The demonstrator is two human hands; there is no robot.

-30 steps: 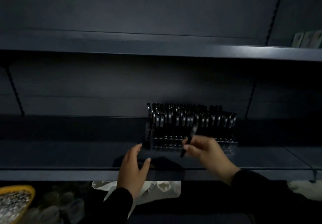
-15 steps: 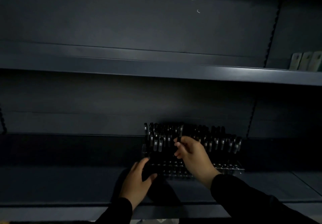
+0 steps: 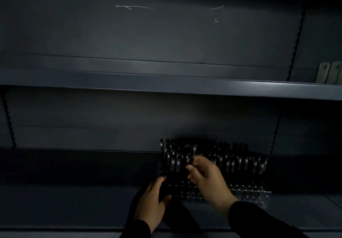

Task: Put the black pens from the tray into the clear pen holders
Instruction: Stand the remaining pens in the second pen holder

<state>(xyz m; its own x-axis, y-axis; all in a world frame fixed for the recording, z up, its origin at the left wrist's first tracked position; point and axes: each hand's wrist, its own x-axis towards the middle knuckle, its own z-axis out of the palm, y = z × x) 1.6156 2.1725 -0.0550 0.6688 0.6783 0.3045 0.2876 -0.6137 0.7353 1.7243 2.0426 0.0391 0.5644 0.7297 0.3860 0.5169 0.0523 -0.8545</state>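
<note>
Dim, dark view of grey metal shelving [image 3: 166, 84], seen from above the hands. On the lower shelf [image 3: 74, 206], right of centre: a clear pen holder [image 3: 248, 189], packed with upright black pens [image 3: 238, 162] in rows, clips catching faint light. Holder walls almost invisible in the gloom; only glints along the base and right corner readable. Number of holders impossible to tell.

Right hand [image 3: 205, 176] raised in front of the holder's left half, thumb and fingertips pinched on one black pen [image 3: 192, 156], held near upright, its top level with the standing pens. Lower end of that pen hidden behind the fingers; whether its tip sits in a slot cannot be told.

Left hand [image 3: 153, 202] lower, at the holder's front left corner, fingers curled loosely, thumb spread apart; contact with the holder likely but lost in shadow. Both wrists in black sleeves, cut off by the bottom edge.

Far right on the upper shelf: pale packets [image 3: 329, 75], partly cropped. Faint white scratches [image 3: 137, 7] on the back panel.
</note>
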